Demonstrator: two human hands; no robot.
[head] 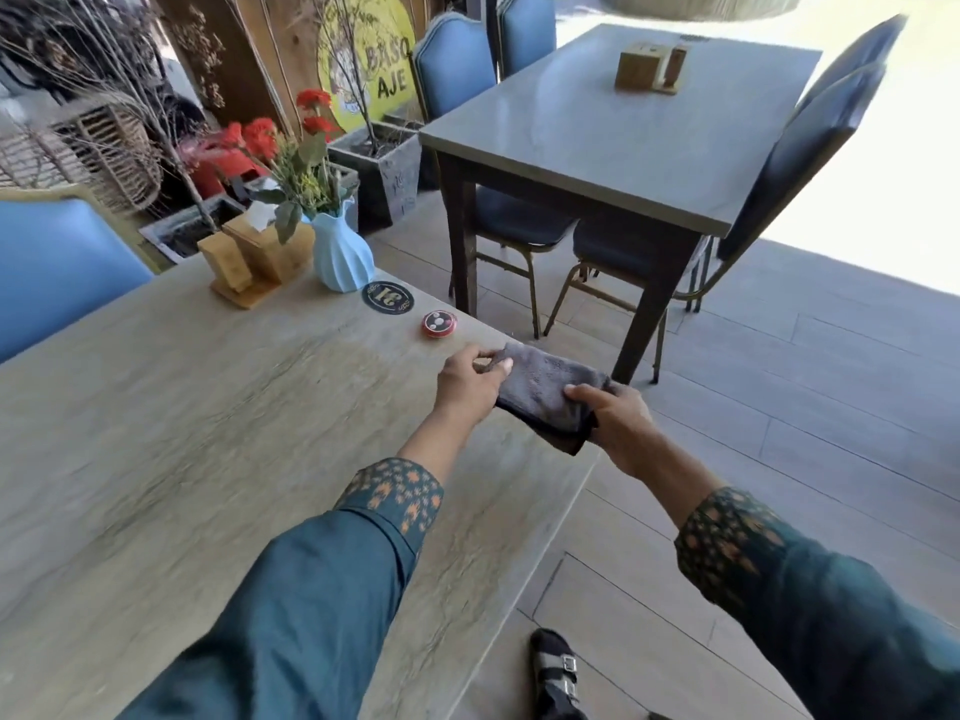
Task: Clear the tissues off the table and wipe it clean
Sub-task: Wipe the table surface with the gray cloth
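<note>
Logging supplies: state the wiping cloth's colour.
Dark grey cloth, seen in the head view.

Head-worn view, looking down, close over table (208,433)

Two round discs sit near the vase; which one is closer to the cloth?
The red call button, toward the table edge, is closer to the grey cloth. The black numbered disc lies farther back, beside the blue vase.
</note>
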